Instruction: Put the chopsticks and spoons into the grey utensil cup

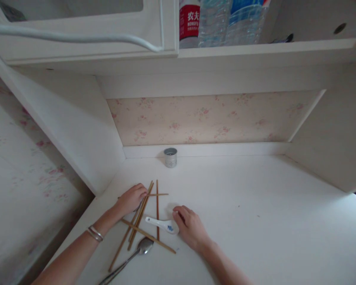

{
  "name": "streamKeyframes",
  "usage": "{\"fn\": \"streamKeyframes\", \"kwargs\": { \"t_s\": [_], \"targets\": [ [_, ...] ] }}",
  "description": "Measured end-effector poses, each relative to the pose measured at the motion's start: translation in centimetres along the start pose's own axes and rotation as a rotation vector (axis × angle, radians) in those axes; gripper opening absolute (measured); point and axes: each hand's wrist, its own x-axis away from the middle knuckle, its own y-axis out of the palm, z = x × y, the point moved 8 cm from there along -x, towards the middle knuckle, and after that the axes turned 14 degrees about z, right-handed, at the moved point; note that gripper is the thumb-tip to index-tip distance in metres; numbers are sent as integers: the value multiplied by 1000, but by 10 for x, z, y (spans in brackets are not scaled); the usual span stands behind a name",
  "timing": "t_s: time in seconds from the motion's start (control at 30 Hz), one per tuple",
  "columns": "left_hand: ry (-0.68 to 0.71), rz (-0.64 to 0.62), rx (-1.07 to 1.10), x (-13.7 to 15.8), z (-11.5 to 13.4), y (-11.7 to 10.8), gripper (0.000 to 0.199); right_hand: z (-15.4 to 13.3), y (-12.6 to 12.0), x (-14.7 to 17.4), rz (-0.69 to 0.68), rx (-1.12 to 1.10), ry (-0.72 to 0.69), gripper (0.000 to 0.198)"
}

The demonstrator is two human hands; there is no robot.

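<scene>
My left hand (133, 197) is closed over the upper part of a loose heap of wooden chopsticks (141, 213). Its fingertips pinch a chopstick (158, 194) that lies crosswise; a dark metal piece shows partly under the palm. Close beside the bowl of a white ceramic spoon (163, 224) rests my right hand (191, 226), fingers loosely curled and a little apart, with nothing visible in them. That spoon lies across an upright-pointing chopstick (157, 208). Below, a metal spoon (145, 245) touches a slanting chopstick (166, 247), its handle running toward the lower left.
A small perforated metal cup (170, 157) stands near the back edge of the white tabletop (243, 245). Overhead is a shelf (255, 50) with plastic bottles (215, 21), beside a cabinet door (86, 47) with a long handle. White side panels flank the table.
</scene>
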Motion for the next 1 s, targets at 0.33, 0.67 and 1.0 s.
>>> {"fn": "streamKeyframes", "kwargs": {
  "t_s": [0.33, 0.67, 1.0],
  "targets": [
    [-174, 55, 191, 39, 37, 11, 39, 12, -8, -1, 121, -135, 96, 35],
    [-260, 195, 298, 49, 29, -10, 40, 27, 3, -51, 69, 91, 198, 29],
    [-357, 242, 163, 63, 0, -20, 32, 7, 15, -199, 2, 441, 148, 64]
  ]
}}
